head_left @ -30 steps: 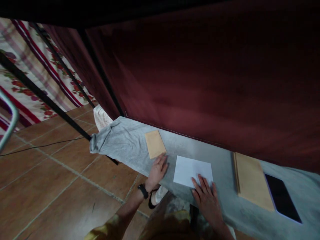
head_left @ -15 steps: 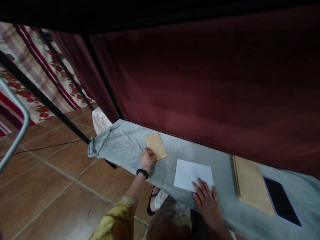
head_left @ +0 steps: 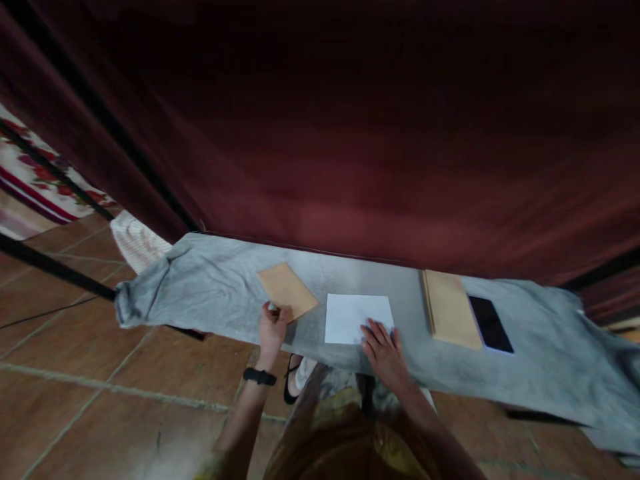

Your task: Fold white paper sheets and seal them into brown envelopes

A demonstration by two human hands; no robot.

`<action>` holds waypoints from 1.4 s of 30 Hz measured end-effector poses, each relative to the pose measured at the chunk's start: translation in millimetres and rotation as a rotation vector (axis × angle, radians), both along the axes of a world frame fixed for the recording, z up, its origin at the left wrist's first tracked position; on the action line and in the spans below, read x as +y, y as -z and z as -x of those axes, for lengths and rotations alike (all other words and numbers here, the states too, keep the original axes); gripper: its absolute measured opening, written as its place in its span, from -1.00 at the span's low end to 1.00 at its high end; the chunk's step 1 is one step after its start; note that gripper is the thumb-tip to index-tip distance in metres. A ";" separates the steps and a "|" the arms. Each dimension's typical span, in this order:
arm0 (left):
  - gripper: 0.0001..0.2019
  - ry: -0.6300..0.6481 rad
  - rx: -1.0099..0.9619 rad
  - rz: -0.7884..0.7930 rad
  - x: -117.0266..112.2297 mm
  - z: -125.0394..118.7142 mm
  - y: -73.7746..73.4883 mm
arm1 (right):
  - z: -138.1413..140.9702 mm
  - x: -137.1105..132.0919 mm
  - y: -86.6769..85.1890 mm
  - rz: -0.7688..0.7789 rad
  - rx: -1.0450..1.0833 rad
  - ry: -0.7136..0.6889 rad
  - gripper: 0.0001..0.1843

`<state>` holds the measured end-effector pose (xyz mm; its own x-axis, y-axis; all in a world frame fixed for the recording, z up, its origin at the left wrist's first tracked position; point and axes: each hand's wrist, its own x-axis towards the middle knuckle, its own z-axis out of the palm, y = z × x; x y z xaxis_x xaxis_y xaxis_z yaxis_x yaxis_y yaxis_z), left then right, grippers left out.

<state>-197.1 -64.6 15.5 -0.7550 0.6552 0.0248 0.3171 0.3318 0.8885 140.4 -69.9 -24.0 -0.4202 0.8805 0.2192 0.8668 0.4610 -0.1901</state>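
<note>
My left hand (head_left: 273, 327), with a black band on its wrist, is closed on the near edge of a small brown paper envelope (head_left: 290, 290). The envelope lies turned at an angle on the grey cloth, and some of its near edge is hidden by my fingers. To its right is a white sheet of paper (head_left: 350, 317), flat on the cloth. My right hand (head_left: 385, 350) rests on the sheet's near right corner, palm down with the fingers stretched out.
Grey cloth (head_left: 225, 287) covers the narrow surface. Right of the sheet lie a stack of brown envelopes (head_left: 453, 310) and a dark-screened phone (head_left: 490, 323). A dark red curtain (head_left: 325, 167) hangs behind, with a black metal pole (head_left: 115, 133) at the left. Tiled floor (head_left: 115, 360) shows below.
The small envelope has turned on the cloth, with my left hand at its near edge. My right hand stays on the white sheet. The view has swung to the right.
</note>
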 end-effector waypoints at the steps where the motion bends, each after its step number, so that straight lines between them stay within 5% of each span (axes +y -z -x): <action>1: -0.46 0.005 0.120 0.003 -6.3 -8.0 0.2 | 4.6 1.1 -1.9 0.002 0.014 0.037 -0.52; 4: -0.50 0.201 0.477 -0.009 -18.7 -53.1 3.2 | 22.9 6.0 -9.1 0.031 0.054 0.081 -0.51; 8: -0.50 0.741 0.714 0.018 -19.3 -135.6 14.1 | 43.3 17.6 -17.7 0.115 0.068 0.077 -0.51; 10: -0.47 0.827 0.770 0.085 -17.2 -162.4 19.7 | 44.8 25.2 -19.7 0.145 0.062 0.080 -0.51; 22: -0.44 0.879 0.817 0.451 23.9 -187.8 19.1 | 18.6 35.7 -21.5 0.136 0.078 0.165 -0.47; 25: -0.43 0.935 0.851 0.401 40.1 -193.5 20.6 | 18.5 35.8 -20.9 0.136 0.072 0.149 -0.45; 31: -0.41 0.823 0.899 0.176 53.7 -181.0 33.5 | 18.2 37.9 -15.0 0.068 0.120 0.170 -0.48; 42: -0.33 0.657 0.870 0.062 19.4 -147.6 33.9 | 19.6 36.9 -12.2 0.051 0.165 0.189 -0.47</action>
<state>-49.6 -45.2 -18.3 0.0028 0.9427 0.3337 0.9604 -0.0955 0.2618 120.8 -33.0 -11.8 -0.2091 0.9518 0.2245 0.8920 0.2797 -0.3552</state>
